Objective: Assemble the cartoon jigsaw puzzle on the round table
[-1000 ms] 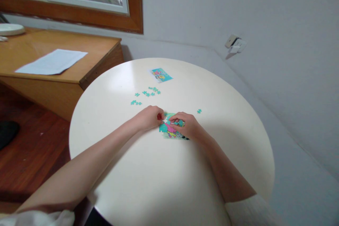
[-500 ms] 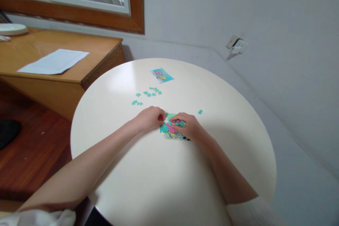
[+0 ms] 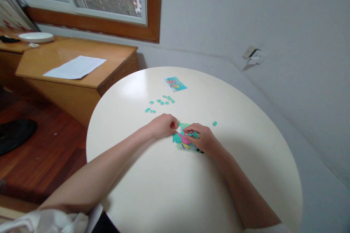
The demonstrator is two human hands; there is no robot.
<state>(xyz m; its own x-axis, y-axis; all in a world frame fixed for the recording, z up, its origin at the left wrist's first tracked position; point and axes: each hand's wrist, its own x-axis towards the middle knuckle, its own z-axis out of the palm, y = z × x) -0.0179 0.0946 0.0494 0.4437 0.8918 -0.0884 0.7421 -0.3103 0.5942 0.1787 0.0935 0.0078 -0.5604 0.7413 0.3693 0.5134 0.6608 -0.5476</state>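
Note:
A small, partly joined jigsaw puzzle (image 3: 183,140), teal with a pink figure, lies on the round cream table (image 3: 169,189). My left hand (image 3: 162,125) rests at its left edge with curled fingers, fingertips pinched at the puzzle's top corner. My right hand (image 3: 201,139) covers the puzzle's right side, fingers bent and pressing on the pieces. Whether either hand holds a loose piece is hidden. Several loose teal pieces (image 3: 161,102) lie further back, and a single piece (image 3: 214,123) lies to the right of my hands.
A small picture card (image 3: 175,83) lies near the table's far edge. To the left stands a wooden desk (image 3: 82,87) with a white paper sheet (image 3: 75,67) and a white plate (image 3: 36,37). A wall socket (image 3: 254,56) sits on the grey wall.
The view has shifted, so everything sits lower and further right in the frame. Both hands stay on the puzzle with hardly any movement.

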